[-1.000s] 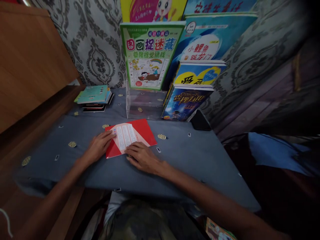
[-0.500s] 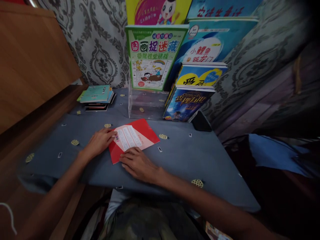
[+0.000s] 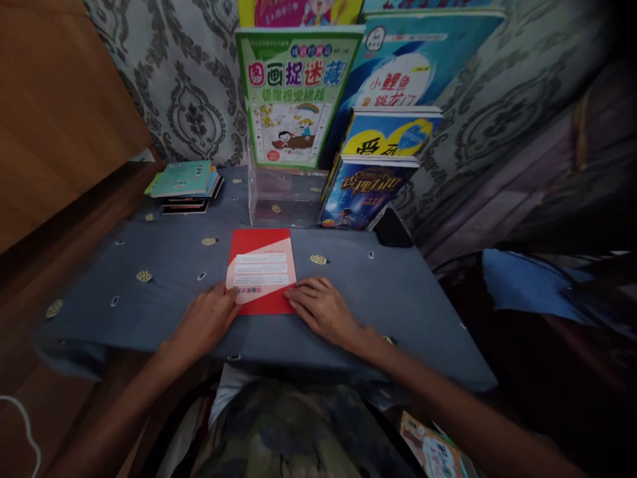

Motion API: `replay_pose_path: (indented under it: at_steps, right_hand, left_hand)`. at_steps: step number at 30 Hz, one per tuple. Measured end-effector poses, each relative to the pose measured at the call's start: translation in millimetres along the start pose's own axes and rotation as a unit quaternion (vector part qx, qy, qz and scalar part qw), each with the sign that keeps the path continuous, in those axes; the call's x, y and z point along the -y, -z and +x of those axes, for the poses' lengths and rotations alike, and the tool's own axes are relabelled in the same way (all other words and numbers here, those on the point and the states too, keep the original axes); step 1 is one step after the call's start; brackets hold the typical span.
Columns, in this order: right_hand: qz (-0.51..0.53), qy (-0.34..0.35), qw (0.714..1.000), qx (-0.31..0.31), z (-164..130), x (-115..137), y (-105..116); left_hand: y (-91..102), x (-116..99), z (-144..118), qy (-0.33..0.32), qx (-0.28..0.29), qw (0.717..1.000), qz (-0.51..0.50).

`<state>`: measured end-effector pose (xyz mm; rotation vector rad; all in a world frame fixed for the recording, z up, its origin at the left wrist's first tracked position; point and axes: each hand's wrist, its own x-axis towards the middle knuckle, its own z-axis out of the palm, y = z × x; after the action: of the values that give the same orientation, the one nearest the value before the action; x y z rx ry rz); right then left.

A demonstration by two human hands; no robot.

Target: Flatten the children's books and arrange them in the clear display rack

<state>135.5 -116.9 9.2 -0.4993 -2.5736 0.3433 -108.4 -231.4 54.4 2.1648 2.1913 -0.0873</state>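
Observation:
A red booklet (image 3: 261, 271) with a pale pink band and blocks of small print lies flat on the blue-grey tablecloth, its edges nearly square to me. Its print appears upside down from where I sit. My left hand (image 3: 212, 313) grips the lower left edge, the thumb resting on the cover. At the lower right edge, the bent fingers of my right hand (image 3: 321, 309) pinch the booklet's side. Fingertips beneath the edges are hidden.
Behind the booklet, a clear acrylic rack (image 3: 283, 211) holds several upright books, among them a green picture book (image 3: 293, 99) and a dark blue book (image 3: 365, 192). A black phone-like slab (image 3: 393, 229) lies beside it. Left stands a small book stack (image 3: 186, 186); tablecloth (image 3: 164, 309) covers the table.
The booklet has turned from slanted to nearly square. My right hand has moved right to its right edge, and my left hand has come down to its lower left corner.

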Motion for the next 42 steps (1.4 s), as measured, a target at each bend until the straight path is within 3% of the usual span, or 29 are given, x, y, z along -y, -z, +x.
replay_pose_path:
  at_steps: [4, 7, 13, 18, 24, 32, 36, 42]
  right_hand:
    - [0.052, -0.032, 0.998, 0.011, 5.0, -13.8, 1.7]
    - [0.124, -0.061, 0.990, 0.004, 1.3, -19.4, 1.8]
    - [0.174, -0.077, 0.980, -0.053, -15.1, -18.7, -3.1]
    - [0.140, -0.051, 0.987, -0.067, -20.0, -18.1, -7.4]
    - [0.090, -0.014, 0.994, -0.058, -21.2, -18.6, -5.8]
    - [0.052, 0.023, 0.998, -0.041, -21.4, -13.5, -1.8]
    - [0.039, 0.003, 0.999, 0.012, -18.0, -12.8, -3.5]
    - [0.027, -0.016, 0.995, 0.094, -18.1, -5.0, 0.6]
  left_hand:
    - [9.4, -7.6, 5.2, 0.006, 0.011, 0.999, 0.037]
    - [9.9, -20.1, 7.6, -0.029, -0.006, 0.997, 0.073]
    - [-15.4, -66.5, 9.4, -0.154, -0.063, 0.985, 0.041]
    - [-29.1, -83.1, 8.0, -0.175, -0.088, 0.980, 0.041]
    - [-25.5, -54.1, -12.1, -0.163, -0.088, 0.981, 0.058]
    - [-24.7, -6.5, -45.2, -0.100, -0.137, 0.983, 0.068]
    - [-37.3, 9.9, -36.4, -0.086, -0.158, 0.983, 0.029]
    - [-58.7, 21.7, -22.5, -0.130, -0.173, 0.976, -0.001]
